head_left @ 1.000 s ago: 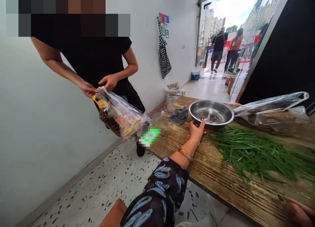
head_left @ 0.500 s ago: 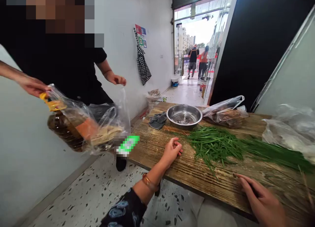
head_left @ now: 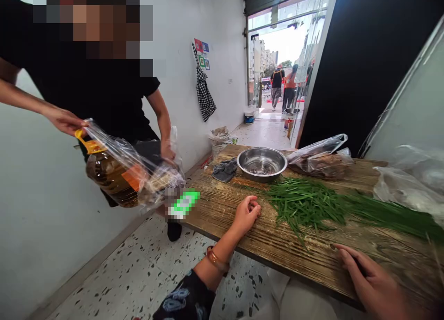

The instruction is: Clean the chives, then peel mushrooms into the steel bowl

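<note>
My left hand [head_left: 247, 214] rests on the wooden table [head_left: 222, 218] with its fingers loosely curled and nothing visible in them. To its right lies a pile of cut green chives [head_left: 305, 202], with longer uncut stalks [head_left: 391, 216] stretching further right. My right hand [head_left: 373, 276] is at the table's front edge, thumb and forefinger close together. A small dark tip shows at its fingertips, but what it belongs to is hidden.
At left a person in black [head_left: 114, 93] grips an oil jug [head_left: 111, 176] and a clear plastic bag [head_left: 159, 176]. A steel basin [head_left: 262, 163], a grey cloth [head_left: 225, 169], a bagged brown item [head_left: 321, 163] and white plastic bags [head_left: 412, 181] are on the table.
The person's far hand has dropped onto the plastic bag, and the jug has swung rightward and more upright. My own hands keep nearly the same pose; the view has shifted slightly.
</note>
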Demonstrator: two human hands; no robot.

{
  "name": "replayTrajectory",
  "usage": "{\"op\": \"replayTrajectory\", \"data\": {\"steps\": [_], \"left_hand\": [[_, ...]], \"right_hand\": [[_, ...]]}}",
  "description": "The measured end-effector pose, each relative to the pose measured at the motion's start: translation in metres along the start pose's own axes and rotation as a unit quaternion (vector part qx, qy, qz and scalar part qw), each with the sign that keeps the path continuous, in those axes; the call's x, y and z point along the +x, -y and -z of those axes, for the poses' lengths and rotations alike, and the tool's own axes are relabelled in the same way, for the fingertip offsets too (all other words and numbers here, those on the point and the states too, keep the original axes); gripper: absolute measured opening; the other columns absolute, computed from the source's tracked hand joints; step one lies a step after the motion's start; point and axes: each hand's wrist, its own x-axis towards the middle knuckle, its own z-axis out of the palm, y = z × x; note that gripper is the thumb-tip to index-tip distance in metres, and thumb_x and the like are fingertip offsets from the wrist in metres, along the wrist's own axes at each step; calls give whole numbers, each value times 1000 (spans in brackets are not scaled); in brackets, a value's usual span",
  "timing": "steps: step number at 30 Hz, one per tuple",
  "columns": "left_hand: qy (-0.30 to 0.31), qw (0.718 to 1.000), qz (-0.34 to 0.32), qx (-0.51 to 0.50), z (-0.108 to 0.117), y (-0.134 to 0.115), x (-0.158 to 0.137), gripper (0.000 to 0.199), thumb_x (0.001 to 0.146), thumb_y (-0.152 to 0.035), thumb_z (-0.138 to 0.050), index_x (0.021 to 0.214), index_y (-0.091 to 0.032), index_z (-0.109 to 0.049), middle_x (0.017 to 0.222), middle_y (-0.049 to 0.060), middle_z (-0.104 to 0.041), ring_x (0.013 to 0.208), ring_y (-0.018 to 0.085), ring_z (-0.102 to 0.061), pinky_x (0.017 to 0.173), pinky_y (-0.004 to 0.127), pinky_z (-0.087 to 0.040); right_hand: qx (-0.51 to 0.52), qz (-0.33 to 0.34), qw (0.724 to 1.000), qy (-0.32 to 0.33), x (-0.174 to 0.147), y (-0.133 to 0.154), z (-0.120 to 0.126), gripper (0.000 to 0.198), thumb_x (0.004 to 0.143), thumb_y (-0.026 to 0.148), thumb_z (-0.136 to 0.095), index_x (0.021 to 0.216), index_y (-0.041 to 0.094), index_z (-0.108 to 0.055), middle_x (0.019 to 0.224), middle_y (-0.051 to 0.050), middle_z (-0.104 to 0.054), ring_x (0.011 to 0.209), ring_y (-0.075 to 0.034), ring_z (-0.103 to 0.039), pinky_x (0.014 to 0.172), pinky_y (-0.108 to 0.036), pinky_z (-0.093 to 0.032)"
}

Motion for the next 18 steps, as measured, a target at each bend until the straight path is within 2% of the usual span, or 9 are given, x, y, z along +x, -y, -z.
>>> {"op": "replayTrajectory", "data": {"steps": [6, 11, 15, 18], "left_hand": [[5, 1000, -3, 2, 1, -2, 2, 29, 77, -24, -58, 105, -18, -54, 84, -1, -57, 62, 9, -60, 52, 19, -47], [8, 1000, 0, 6, 1, 0, 3, 29, 78, -23, -56, 107, -18, -53, 85, 0, -57, 64, 9, -60, 52, 19, -46], [10, 1000, -3, 3, 1, 5, 4, 32, 77, -22, -56, 108, -18, -53, 84, 0, -57, 63, 9, -59, 52, 20, -45], [4, 1000, -7, 1, 0, 11, 4, 30, 77, -22, -56, 107, -18, -54, 83, 0, -58, 62, 9, -58, 52, 20, -45]], "right_hand": [[14, -3, 1000, 2, -2, 13, 2, 46, 79, 60, -47, 95, 26, -73, 103, -3, -74, 91, -25, -69, 81, -34, -55], [6, -3, 1000, -7, -3, 13, 2, 45, 80, 60, -47, 95, 25, -73, 101, -3, -74, 87, -23, -70, 76, -31, -56], [-8, 9, 1000, -12, -3, 6, 1, 44, 79, 60, -49, 95, 27, -74, 101, -2, -75, 89, -25, -70, 72, -31, -58], [-6, 33, 999, -34, -1, -8, -4, 42, 77, 60, -53, 92, 28, -75, 96, -2, -76, 82, -27, -71, 65, -33, -59]]}}
